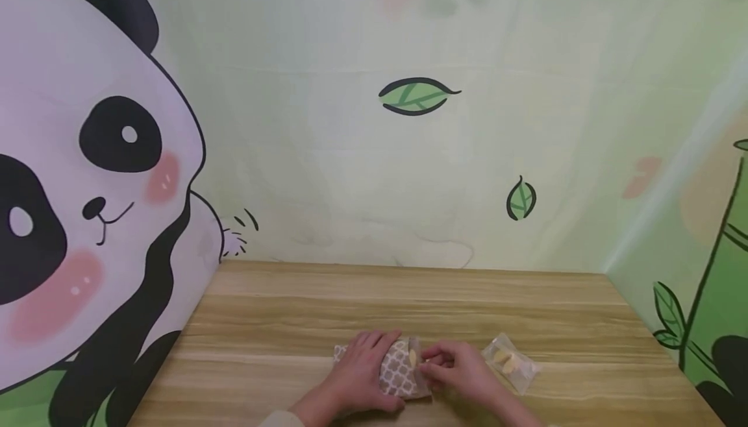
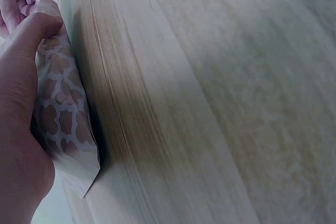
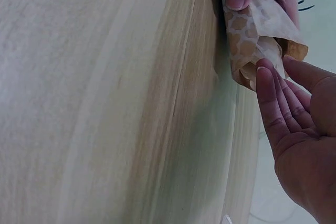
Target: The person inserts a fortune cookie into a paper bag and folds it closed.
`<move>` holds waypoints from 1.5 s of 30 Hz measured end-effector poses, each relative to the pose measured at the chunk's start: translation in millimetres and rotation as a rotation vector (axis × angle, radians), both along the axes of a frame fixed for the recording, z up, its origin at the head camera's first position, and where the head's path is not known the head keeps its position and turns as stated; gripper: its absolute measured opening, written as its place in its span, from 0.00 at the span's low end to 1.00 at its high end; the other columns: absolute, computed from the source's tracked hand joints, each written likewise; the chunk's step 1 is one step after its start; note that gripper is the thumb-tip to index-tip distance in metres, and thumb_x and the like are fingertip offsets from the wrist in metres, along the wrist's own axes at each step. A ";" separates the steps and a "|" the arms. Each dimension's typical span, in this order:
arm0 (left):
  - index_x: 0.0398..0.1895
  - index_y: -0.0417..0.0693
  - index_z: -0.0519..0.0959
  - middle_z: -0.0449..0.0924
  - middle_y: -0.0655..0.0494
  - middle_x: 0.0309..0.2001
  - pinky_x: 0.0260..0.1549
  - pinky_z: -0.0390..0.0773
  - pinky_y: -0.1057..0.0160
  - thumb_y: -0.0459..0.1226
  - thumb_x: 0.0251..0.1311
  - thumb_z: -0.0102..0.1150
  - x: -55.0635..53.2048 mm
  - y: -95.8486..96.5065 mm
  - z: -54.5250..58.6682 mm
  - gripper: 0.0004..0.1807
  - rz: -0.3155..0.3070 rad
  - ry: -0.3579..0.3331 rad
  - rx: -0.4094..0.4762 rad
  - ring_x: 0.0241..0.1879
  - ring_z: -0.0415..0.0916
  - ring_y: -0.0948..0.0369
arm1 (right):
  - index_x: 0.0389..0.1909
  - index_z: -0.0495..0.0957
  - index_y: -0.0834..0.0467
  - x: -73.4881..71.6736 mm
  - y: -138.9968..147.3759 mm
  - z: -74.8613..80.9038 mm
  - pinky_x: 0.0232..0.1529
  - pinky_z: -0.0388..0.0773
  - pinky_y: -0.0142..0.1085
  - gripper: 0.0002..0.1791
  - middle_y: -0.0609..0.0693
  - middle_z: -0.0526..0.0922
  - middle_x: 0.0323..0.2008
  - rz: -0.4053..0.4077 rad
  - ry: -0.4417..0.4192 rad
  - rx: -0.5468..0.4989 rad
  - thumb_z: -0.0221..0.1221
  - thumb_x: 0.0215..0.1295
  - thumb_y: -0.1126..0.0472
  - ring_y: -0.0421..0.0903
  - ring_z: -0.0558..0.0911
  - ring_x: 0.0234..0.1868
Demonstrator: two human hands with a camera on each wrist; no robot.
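Observation:
A paper bag (image 1: 399,372) with a brown-and-white lattice pattern lies on the wooden table. My left hand (image 1: 363,375) lies across it and grips it, with the thumb along its near edge. At the bag's right end, my right hand (image 1: 458,368) pinches the mouth between thumb and fingertips. The right wrist view shows the bag's mouth (image 3: 270,45) creased and partly parted beside these fingers. A pale piece (image 1: 412,357) shows near that end; its kind is unclear. In the left wrist view the bag (image 2: 64,114) is seen side-on under the left hand.
A small clear packet (image 1: 510,363) with pale yellowish pieces lies on the table, just right of my right hand. The wooden table (image 1: 409,297) ends at a backdrop (image 1: 327,174) printed with a panda and leaves.

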State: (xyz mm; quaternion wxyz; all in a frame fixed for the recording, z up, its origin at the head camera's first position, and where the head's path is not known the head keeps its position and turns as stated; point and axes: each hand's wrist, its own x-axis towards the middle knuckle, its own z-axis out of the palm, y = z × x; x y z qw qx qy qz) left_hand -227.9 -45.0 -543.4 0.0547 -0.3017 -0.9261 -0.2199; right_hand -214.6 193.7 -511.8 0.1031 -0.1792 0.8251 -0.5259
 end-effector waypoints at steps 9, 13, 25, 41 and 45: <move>0.73 0.58 0.57 0.66 0.61 0.61 0.66 0.59 0.49 0.62 0.26 0.72 0.8 4.3 3.4 0.63 -0.013 -0.015 0.004 0.62 0.62 0.57 | 0.46 0.80 0.65 -4.2 8.1 1.6 0.31 0.83 0.34 0.17 0.51 0.86 0.32 0.010 0.004 0.020 0.63 0.61 0.57 0.44 0.85 0.30; 0.73 0.58 0.57 0.66 0.61 0.61 0.67 0.58 0.49 0.62 0.26 0.72 0.4 4.5 2.1 0.62 -0.013 0.004 0.009 0.62 0.62 0.57 | 0.47 0.79 0.68 -5.4 10.0 4.6 0.34 0.83 0.35 0.18 0.56 0.86 0.34 0.007 0.000 -0.023 0.63 0.62 0.59 0.45 0.85 0.34; 0.73 0.59 0.56 0.67 0.62 0.60 0.68 0.57 0.49 0.63 0.27 0.71 0.7 7.3 -0.8 0.62 -0.010 0.053 0.029 0.61 0.63 0.60 | 0.48 0.79 0.69 -3.1 2.7 8.0 0.34 0.84 0.38 0.18 0.61 0.86 0.39 0.067 -0.076 -0.098 0.62 0.62 0.61 0.52 0.86 0.36; 0.74 0.65 0.54 0.66 0.63 0.61 0.65 0.61 0.50 0.62 0.27 0.71 2.1 9.3 1.1 0.62 0.012 0.035 0.086 0.61 0.62 0.60 | 0.41 0.82 0.63 -11.8 22.9 1.8 0.32 0.83 0.35 0.16 0.52 0.86 0.31 -0.039 0.080 0.058 0.65 0.59 0.55 0.47 0.85 0.31; 0.74 0.67 0.52 0.66 0.62 0.61 0.65 0.62 0.50 0.62 0.28 0.71 2.7 11.2 3.1 0.62 0.004 0.045 0.096 0.61 0.63 0.60 | 0.37 0.82 0.61 -11.4 18.6 -3.3 0.30 0.83 0.37 0.11 0.52 0.86 0.29 -0.012 0.061 0.041 0.65 0.60 0.57 0.46 0.85 0.28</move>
